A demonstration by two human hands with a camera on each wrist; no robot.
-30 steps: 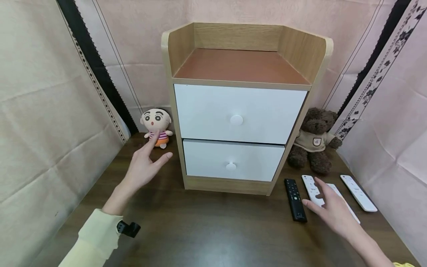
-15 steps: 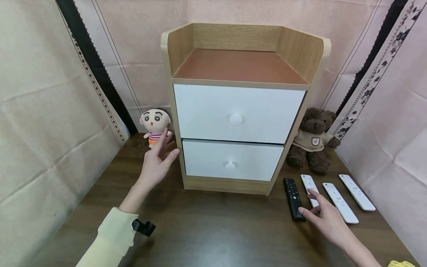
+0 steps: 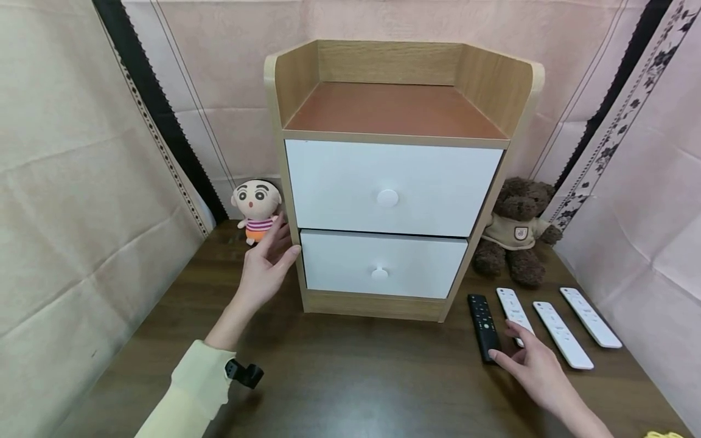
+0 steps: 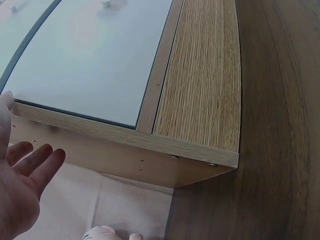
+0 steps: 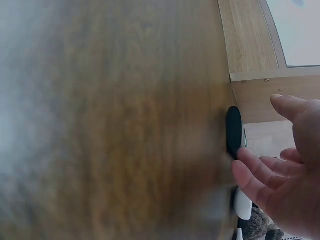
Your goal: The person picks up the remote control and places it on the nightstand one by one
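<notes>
A small wooden cabinet [image 3: 499,91] stands in the middle, with a white upper drawer [image 3: 334,182] and a white lower drawer [image 3: 339,261], both closed. Beside its left side is my left hand [image 3: 261,277], thumb at the front edge by the lower drawer and fingers reaching along the side panel; it grips nothing. Loosely bent fingers of my right hand [image 3: 539,371] hover at the near ends of a black remote control [image 3: 482,319] and a white remote control [image 3: 512,305]. In the right wrist view, the thumb is spread away from the fingers; contact is unclear.
Two more remotes, a middle white remote [image 3: 563,334] and an outer white remote [image 3: 590,317], lie farther right. A plush doll [image 3: 257,198] stands left of the cabinet, and a brown teddy bear [image 3: 517,207] sits right. Fabric walls [image 3: 82,182] surround the brown table [image 3: 350,377].
My left hand has moved right, from in front of the doll to the cabinet's left side. The right hand has shifted left and down, from over the white remotes to beside the black one.
</notes>
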